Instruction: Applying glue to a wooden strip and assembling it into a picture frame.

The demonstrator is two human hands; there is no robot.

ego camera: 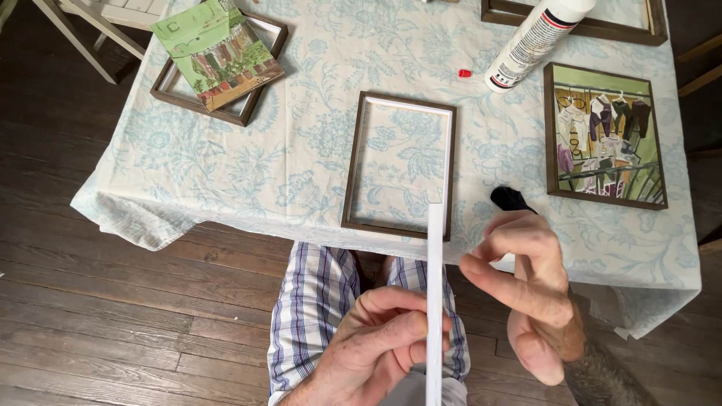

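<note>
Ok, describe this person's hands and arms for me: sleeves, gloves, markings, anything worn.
Both hands are bare: no gloves and no rings that show on the left hand or the right hand. No sleeve reaches either wrist. The right forearm carries dark tattoo markings; their design is too blurred to tell. Little of the left forearm is in frame. Below the hands, plaid shorts in blue, white and red stripes.

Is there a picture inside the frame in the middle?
No, the middle frame is empty, and only the flowery tablecloth shows through it.

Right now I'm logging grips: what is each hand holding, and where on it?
Left hand pinches the white strip near its lower part; right hand holds nothing.
</note>
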